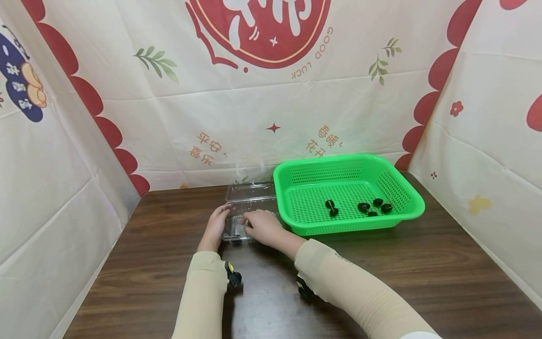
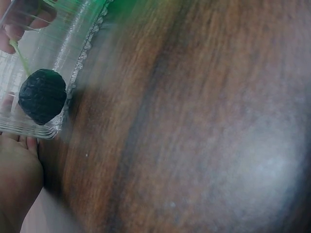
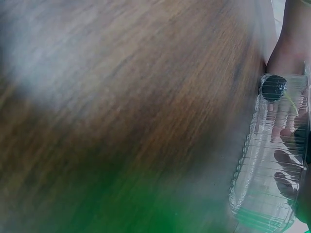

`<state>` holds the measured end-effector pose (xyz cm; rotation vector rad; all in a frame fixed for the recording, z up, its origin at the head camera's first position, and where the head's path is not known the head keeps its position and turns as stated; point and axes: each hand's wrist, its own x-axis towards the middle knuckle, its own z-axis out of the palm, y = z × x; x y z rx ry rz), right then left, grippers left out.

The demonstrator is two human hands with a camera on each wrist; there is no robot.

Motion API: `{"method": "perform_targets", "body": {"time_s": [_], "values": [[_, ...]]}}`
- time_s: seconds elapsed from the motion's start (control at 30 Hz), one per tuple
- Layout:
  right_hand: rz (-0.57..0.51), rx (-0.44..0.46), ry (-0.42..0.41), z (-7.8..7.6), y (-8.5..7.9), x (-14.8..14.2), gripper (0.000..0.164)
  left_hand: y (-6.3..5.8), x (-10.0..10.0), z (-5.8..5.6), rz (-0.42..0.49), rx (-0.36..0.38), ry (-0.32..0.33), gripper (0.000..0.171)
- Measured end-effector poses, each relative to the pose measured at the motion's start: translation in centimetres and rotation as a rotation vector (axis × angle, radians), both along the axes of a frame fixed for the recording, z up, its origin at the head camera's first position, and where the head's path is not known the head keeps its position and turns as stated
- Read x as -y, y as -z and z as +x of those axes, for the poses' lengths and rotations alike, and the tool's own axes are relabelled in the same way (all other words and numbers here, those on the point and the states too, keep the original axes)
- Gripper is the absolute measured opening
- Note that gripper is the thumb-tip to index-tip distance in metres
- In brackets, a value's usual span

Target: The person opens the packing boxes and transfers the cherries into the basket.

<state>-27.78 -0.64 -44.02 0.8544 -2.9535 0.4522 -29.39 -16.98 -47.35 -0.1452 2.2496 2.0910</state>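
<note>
A clear plastic clamshell box (image 1: 254, 207) lies on the table with its lid tilted back. My left hand (image 1: 216, 226) holds the box by its left side, fingertips at the rim. Over the box's inside is my right hand (image 1: 262, 226), its thumb and forefinger a little apart. A dark, round, wrinkled fruit-like piece (image 2: 43, 97) with a thin green stem lies in a corner of the box. The stem's end comes close to my right fingertips (image 2: 6, 43). In the right wrist view the same dark piece (image 3: 273, 88) shows through the ribbed wall.
Right beside the box stands a green basket (image 1: 351, 228) with several dark pieces (image 1: 363, 207) on its perforated floor. A wood-grain table (image 1: 169, 263) lies beneath. Printed cloth (image 1: 254, 103) hangs behind and at both sides.
</note>
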Motion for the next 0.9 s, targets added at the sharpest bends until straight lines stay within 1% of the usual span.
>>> {"method": "perform_targets", "body": {"time_s": [0.17, 0.33, 0.43, 0.6, 0.9], "values": [[0.040, -0.092, -0.013, 0.2, 0.0, 0.0, 0.016, 0.1, 0.0, -0.1, 0.001, 0.005, -0.001, 0.033], [0.085, -0.187, -0.022, 0.3, 0.1, 0.1, 0.015, 0.2, 0.0, -0.2, 0.001, -0.005, -0.001, 0.033], [0.100, -0.228, -0.026, 0.5, 0.0, 0.1, 0.014, 0.1, 0.0, -0.1, -0.001, -0.006, 0.003, 0.034], [0.122, -0.267, -0.027, 0.8, -0.7, 0.2, 0.014, 0.1, 0.0, 0.0, 0.000, -0.005, 0.007, 0.034], [0.187, -0.290, -0.016, 1.0, -1.4, 0.0, 0.012, 0.1, -0.1, -0.1, 0.000, 0.004, -0.004, 0.034]]}}
